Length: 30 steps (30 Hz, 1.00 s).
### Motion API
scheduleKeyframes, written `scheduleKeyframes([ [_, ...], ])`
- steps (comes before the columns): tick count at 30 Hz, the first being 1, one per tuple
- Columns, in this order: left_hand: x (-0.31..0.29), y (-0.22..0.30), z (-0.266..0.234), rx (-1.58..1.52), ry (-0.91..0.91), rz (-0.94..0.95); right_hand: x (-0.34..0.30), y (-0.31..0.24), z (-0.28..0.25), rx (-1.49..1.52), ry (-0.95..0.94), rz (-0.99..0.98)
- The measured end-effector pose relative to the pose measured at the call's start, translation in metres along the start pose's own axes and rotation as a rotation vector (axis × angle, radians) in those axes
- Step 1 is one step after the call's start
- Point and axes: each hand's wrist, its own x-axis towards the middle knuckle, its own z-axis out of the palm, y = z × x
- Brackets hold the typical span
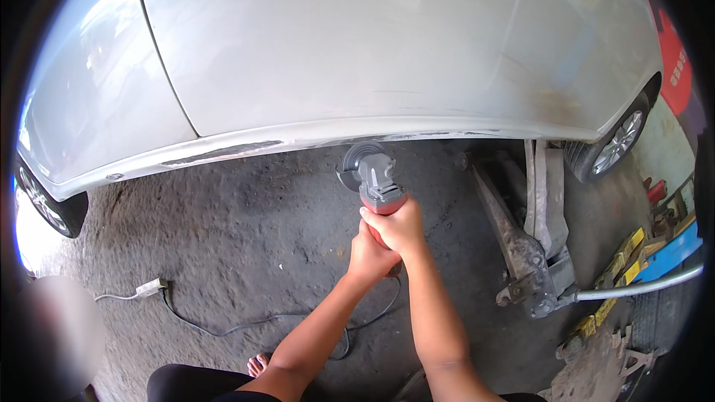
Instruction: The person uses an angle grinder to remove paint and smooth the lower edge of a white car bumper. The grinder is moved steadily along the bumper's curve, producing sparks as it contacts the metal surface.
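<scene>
Both my hands grip an angle grinder (pixel 380 179) with a grey head and a red body. My right hand (pixel 401 225) wraps the body just behind the head, while my left hand (pixel 369 254) holds the handle farther back. The grinder's disc (pixel 363 158), partly behind a guard, points up toward the lower sill (pixel 313 134) of a silver car (pixel 387 45). Whether the disc touches the sill I cannot tell. Along the sill's lower edge run dark, scraped patches (pixel 223 152). Faint scratches mark the door panel above.
A metal floor jack (pixel 521 246) with a long handle (pixel 640 284) stands right, beside the rear wheel (pixel 614 141). A black cord (pixel 246 325) crosses the rough floor to a white socket block (pixel 152 287). Yellow and blue metal parts (pixel 633 253) lie far right. The other wheel (pixel 48 201) is left.
</scene>
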Motion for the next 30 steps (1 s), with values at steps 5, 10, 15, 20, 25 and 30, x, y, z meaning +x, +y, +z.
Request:
scheduleKeyframes([
  [5, 0.009, -0.008, -0.005, 0.077, 0.040, 0.053, 0.004, 0.016, 0.005, 0.151, -0.037, -0.021],
  [10, 0.013, -0.022, -0.006, 0.140, 0.057, 0.092, 0.008, 0.039, 0.014, 0.209, -0.032, -0.086],
  [15, 0.018, -0.035, -0.006, 0.100, 0.053, 0.151, 0.008, 0.045, 0.018, 0.208, -0.037, -0.090],
  [20, 0.010, -0.037, 0.002, -0.066, -0.042, 0.223, -0.010, 0.003, 0.011, -0.065, 0.056, -0.085],
  [25, 0.017, -0.010, 0.012, -0.123, -0.123, 0.213, -0.003, -0.013, -0.006, -0.210, 0.138, -0.085],
  [30, 0.011, -0.010, 0.016, -0.130, -0.086, 0.234, -0.005, -0.008, -0.009, -0.147, 0.150, -0.096],
])
